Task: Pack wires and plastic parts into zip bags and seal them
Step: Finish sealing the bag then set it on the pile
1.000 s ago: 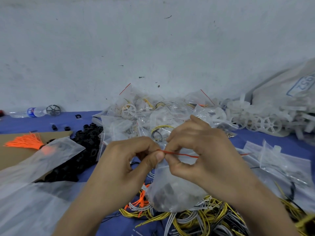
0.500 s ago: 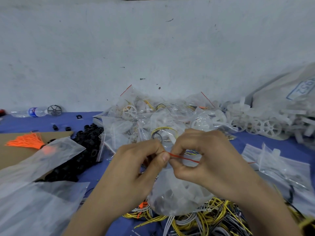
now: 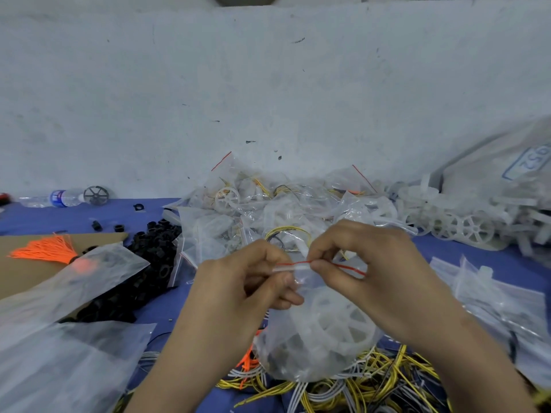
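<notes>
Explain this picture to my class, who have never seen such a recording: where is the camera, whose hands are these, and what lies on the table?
No machine here: a person wears a camera on the head, so you look down at their own hands. The left hand and right hand pinch the red zip strip of a clear bag with a white wheel inside. On the blue table lie filled bags, black rings, loose wheels and wires.

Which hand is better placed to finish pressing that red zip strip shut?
Probably the right hand: it pinches the red zip strip partway along, with more strip running rightward, while the left hand pinches its left end.
</notes>
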The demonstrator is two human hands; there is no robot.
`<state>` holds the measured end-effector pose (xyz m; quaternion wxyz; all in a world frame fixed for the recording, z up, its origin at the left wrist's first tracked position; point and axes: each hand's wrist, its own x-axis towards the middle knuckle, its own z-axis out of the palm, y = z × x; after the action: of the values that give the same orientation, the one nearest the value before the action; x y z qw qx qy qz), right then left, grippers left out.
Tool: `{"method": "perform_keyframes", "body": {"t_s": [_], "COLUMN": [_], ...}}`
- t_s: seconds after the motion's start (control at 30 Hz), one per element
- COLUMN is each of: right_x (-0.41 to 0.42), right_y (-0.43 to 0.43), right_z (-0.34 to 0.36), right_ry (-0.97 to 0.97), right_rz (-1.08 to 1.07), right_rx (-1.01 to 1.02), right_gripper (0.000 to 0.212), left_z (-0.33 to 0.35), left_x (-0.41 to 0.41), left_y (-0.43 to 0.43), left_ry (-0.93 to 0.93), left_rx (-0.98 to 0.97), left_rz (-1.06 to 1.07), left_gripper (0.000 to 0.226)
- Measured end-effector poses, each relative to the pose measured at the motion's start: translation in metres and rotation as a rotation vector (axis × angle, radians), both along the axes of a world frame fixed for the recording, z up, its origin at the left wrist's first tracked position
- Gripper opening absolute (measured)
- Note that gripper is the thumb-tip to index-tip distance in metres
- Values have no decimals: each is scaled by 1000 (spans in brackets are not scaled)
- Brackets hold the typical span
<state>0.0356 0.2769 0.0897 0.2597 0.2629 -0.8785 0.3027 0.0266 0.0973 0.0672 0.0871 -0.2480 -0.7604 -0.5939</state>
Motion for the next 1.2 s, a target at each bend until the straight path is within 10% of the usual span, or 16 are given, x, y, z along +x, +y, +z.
{"method": "perform_keyframes", "body": {"t_s": [1.2], "right_x": [10], "right_y": [-5], "right_z": [5], "right_ry": [-88], "right_rz": [135], "right_rx": [11], "right_gripper": [2], "left_z": [1], "left_x": [3], "left_y": [-7], "left_ry": [127], "left_rx": [-130], "left_rz": [-184], "left_gripper": [24]}}
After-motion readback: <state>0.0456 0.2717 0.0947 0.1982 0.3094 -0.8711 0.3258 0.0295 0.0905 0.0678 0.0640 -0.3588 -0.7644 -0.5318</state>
